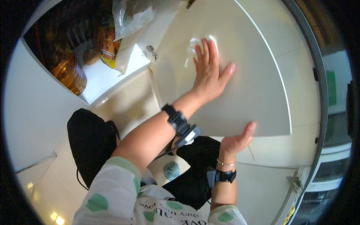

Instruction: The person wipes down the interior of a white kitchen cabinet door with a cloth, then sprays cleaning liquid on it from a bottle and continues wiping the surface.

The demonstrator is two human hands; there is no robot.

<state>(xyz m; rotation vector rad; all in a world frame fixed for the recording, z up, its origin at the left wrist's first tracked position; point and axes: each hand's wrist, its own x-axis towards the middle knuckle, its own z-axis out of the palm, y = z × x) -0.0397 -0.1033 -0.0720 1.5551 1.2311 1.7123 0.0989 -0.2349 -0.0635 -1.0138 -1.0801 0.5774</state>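
My left hand (208,70) lies flat against the inner face of an open white cabinet door (239,92), thumb spread to the right. Around its fingertips is a bright white patch (193,45); whether it is a thin wipe or glare I cannot tell. Lower down, my right hand (234,143) grips the door's near edge. Its thumb rests on the inner side, and its fingers are hidden behind the door. A metal hinge (152,52) joins the door to the cabinet. Both wrists wear black strapped devices.
Inside the cabinet (95,87) are a bottle of amber liquid (70,76), a printed bag (108,47), a clear plastic bag (130,24) and a round brown item (90,56). A blue-green ball-shaped item (171,170) lies on the tiled floor between my legs. A dark frame (323,112) curves along the right.
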